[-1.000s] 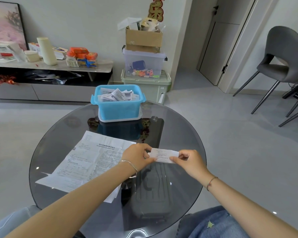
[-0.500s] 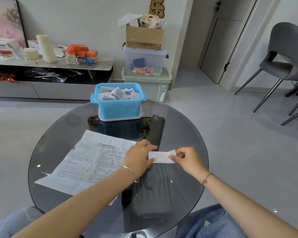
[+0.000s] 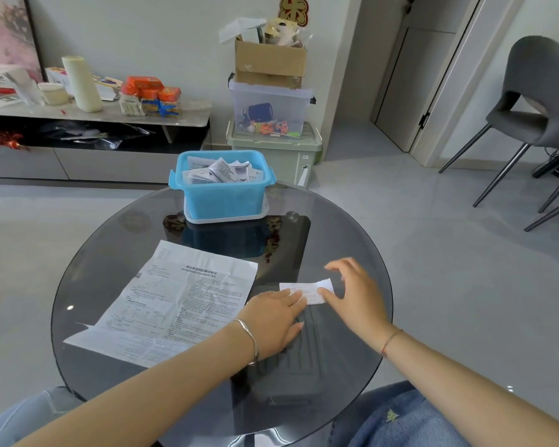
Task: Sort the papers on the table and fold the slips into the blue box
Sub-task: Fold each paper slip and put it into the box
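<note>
Looking down from the head camera, I see a round glass table (image 3: 352,221) with both hands over its right half, nearer to the front edge.

The small white slip (image 3: 304,290) lies flat on the glass between the hands. The left hand (image 3: 276,317) rests palm down with straight fingers, and its fingertips press on the left end of the slip. The right hand (image 3: 357,295) arches over the right end. Its thumb touches the slip, and its other fingers are spread and loosely bent above it, gripping nothing. The right end of the slip lifts a little from the glass.

A large printed sheet (image 3: 181,301) lies on the left half of the table, just beside the left hand.

The blue box (image 3: 221,198) stands at the far edge, well apart from the hands, with folded papers (image 3: 221,171) inside it.
</note>
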`<state>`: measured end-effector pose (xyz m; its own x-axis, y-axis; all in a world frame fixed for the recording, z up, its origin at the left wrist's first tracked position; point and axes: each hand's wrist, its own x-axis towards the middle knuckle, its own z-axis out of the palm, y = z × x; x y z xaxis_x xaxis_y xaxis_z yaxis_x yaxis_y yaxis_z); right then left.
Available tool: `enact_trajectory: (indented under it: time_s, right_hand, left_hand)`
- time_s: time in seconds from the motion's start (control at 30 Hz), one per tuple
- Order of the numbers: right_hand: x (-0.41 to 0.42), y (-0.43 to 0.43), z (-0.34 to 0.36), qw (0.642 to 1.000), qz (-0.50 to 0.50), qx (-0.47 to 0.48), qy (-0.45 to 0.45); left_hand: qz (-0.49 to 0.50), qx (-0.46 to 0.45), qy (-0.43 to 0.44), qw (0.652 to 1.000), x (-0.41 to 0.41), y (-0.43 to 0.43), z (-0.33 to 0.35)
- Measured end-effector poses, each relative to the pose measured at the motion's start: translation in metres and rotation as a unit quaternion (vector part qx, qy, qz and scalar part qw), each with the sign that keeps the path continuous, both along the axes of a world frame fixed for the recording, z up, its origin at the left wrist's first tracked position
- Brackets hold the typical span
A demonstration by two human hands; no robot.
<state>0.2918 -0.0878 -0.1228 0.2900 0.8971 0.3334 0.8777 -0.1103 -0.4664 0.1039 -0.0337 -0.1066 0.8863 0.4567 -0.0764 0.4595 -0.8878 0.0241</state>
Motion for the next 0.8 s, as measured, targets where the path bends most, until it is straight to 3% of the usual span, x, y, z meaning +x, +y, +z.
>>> enact_trajectory:
  time_s: [0.1,0.3,0.8]
  right_hand:
    - [-0.003,-0.010,0.002,0.977,0.112,0.089,-0.158]
    - [-0.011,-0.032,-0.010,0.955,0.190,0.047,-0.222]
    - [0.002,-0.044,-0.011,0.969,0.146,-0.030,-0.196]
  left_hand:
    - [-0.001,0.008,0.007,1.000,0.001,-0.002,0.001]
    - [0.006,-0.005,0.004,1.000,-0.001,-0.003,-0.001]
    - [0.039,-0.026,0.032,0.998,-0.016,-0.010,-0.004]
